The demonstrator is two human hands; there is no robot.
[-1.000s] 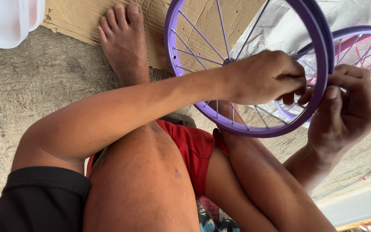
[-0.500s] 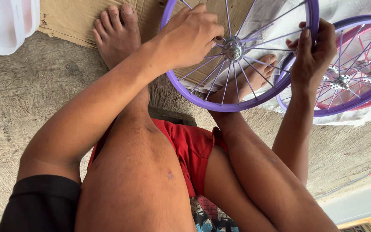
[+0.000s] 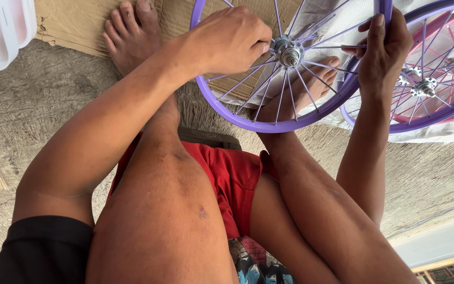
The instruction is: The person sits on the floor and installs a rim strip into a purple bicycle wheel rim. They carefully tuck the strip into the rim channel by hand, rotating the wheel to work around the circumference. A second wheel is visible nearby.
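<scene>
A purple wheel (image 3: 290, 68) is held upright between the seated person's bare feet, over a cardboard sheet (image 3: 74, 23) on the rough floor (image 3: 38, 115). The left hand (image 3: 227, 39) is closed at the hub (image 3: 289, 52), its fingertips pinched narrowly on something at the axle end; what is pinched is too small to be told. The right hand (image 3: 382, 52) is wrapped around the rim, steadying it from the far side. The step in hand is judged to be fine work at the hub, either a nut being turned or a spoke end being seated. Whatever is done next at the hub calls for the rim to be kept steady by the right hand while small, controlled finger turns are made, with the spokes left unbent. A second purple wheel (image 3: 437, 79) lies just beside, on a white sheet (image 3: 437, 134). A white tub (image 3: 1, 31) stands at the upper left corner.
</scene>
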